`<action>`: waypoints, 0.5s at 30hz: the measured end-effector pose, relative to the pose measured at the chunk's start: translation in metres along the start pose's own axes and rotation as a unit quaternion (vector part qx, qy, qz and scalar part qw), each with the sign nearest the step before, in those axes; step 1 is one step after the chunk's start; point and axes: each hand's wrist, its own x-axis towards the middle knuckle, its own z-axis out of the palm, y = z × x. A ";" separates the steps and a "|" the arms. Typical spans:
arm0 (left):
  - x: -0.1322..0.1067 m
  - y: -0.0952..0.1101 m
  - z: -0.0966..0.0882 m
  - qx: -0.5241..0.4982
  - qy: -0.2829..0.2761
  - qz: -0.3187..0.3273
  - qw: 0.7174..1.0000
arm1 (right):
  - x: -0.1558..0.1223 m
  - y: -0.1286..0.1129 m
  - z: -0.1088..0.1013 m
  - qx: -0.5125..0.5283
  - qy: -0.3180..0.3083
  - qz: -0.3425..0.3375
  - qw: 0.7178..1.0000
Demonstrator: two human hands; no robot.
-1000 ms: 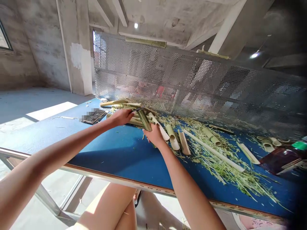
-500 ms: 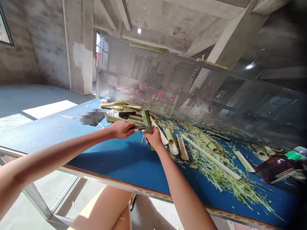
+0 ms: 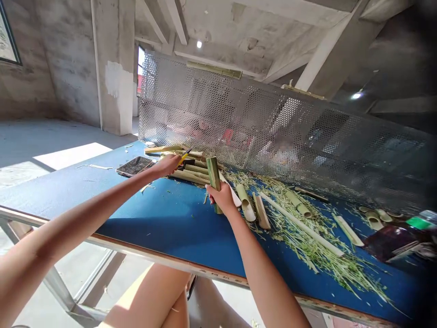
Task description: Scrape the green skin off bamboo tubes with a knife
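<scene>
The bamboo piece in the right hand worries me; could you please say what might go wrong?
The yellow tool in the left hand looks like a knife; if it slipped against the bamboo piece, it might cut the bare right hand gripping it. Only that one hand holds the piece, so it could twist. The left hand is also close to the dark flat object, which might get knocked.

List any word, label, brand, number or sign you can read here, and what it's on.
None can be read for certain.
Front table edge: small dark marks, possibly print, too small to read.
Dark bottle: no legible lettering.
Yellow-and-black tool in the left hand: no legible marking.
Bamboo piece in the right hand: no visible writing.
</scene>
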 end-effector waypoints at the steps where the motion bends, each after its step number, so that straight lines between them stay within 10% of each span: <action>1: -0.002 0.001 0.006 -0.073 -0.033 -0.006 0.997 | 0.000 0.000 -0.002 0.004 0.001 0.005 1.000; 6: -0.010 -0.003 0.026 -0.266 -0.120 0.026 0.956 | 0.001 0.001 -0.006 -0.027 -0.017 0.011 0.999; 15: -0.022 0.004 0.032 -0.176 -0.060 0.070 0.980 | 0.006 0.011 -0.013 -0.066 0.020 0.010 0.998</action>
